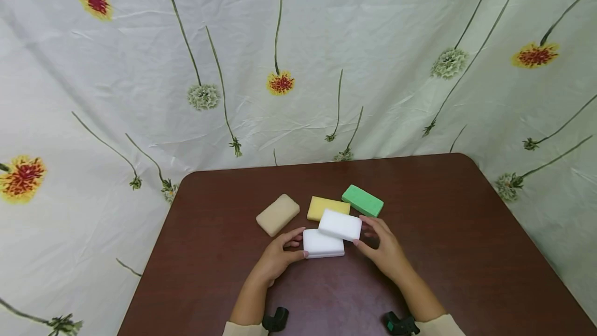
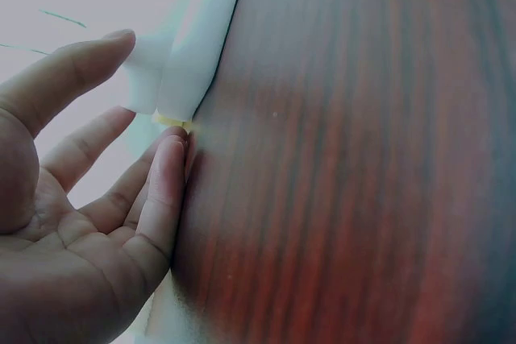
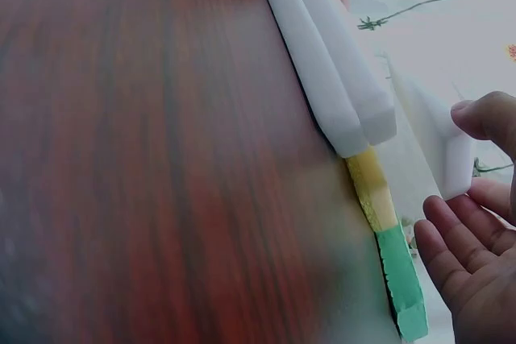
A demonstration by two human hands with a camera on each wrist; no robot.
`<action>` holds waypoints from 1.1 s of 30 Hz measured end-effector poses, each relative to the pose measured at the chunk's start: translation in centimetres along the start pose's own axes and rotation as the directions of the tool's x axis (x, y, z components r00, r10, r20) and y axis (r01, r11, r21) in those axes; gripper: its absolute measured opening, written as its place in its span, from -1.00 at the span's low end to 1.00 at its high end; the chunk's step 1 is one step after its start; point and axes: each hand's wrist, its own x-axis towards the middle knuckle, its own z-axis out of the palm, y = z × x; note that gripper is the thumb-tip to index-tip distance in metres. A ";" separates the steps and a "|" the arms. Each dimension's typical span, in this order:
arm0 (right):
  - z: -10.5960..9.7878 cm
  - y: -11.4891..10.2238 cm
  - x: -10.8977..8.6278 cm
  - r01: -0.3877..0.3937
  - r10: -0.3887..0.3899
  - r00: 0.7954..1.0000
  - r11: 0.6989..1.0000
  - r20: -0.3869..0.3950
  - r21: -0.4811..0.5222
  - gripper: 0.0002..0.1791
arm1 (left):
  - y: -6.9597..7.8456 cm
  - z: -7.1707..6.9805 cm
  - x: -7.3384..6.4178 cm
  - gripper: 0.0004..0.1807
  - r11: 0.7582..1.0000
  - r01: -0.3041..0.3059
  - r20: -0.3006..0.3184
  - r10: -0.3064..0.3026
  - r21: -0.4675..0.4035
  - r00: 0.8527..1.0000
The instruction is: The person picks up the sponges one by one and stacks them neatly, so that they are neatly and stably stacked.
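Note:
Two white sponges lie stacked flat on the table; the upper one [image 3: 343,46] sits squarely on the lower one [image 3: 310,70]. At the stack's left end is my left hand [image 1: 276,257], thumb at the near corner and fingers at the far corner. My right hand [image 1: 386,248] pinches a third white sponge [image 1: 340,224] by its right end, thumb on the near side. This third sponge is raised and tilted, overlapping the stack's right part in the head view. In the right wrist view, a gap shows between it [image 3: 451,142] and the stack.
Behind the white sponges lie a yellow sponge [image 1: 328,206], a green sponge [image 1: 363,200] and, to the left, a beige sponge [image 1: 278,215]. The brown table [image 1: 466,242] ends at a flowered cloth [image 1: 382,66] hanging behind it.

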 end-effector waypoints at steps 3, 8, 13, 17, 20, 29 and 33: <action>0.3 -0.1 0.0 0.013 -0.013 1.000 1.000 0.013 -0.001 -0.32 | 0.0 0.0 0.0 -0.28 1.000 0.003 -0.002 -0.003 0.002 1.000; 0.7 -0.4 -0.1 0.022 -0.023 0.999 1.000 0.032 0.019 -0.33 | 0.0 0.0 0.0 -0.29 1.000 0.011 -0.006 -0.011 0.005 1.000; 1.0 -0.9 -0.2 0.005 -0.009 0.996 0.999 0.086 0.052 -0.33 | 0.1 0.0 -0.1 -0.30 1.000 0.009 -0.007 -0.009 -0.005 1.000; 1.3 -1.1 -0.2 0.004 -0.010 0.993 0.999 0.120 0.048 -0.32 | 0.1 0.0 -0.2 -0.30 1.000 0.002 -0.002 -0.002 -0.017 1.000; 1.5 -1.2 -0.2 0.014 -0.020 0.990 0.999 0.139 0.042 -0.33 | 0.1 0.0 -0.2 -0.30 1.000 0.002 -0.001 -0.002 -0.020 1.000; 2.0 -1.6 -0.2 -0.001 -0.005 0.981 1.000 0.194 0.030 -0.34 | -0.1 0.0 0.0 -0.26 1.000 -0.003 -0.008 0.003 -0.006 1.000; 2.0 -1.5 -0.1 0.008 -0.013 0.979 1.000 0.205 0.024 -0.34 | -0.1 0.1 0.0 -0.25 1.000 0.002 -0.009 -0.002 -0.007 1.000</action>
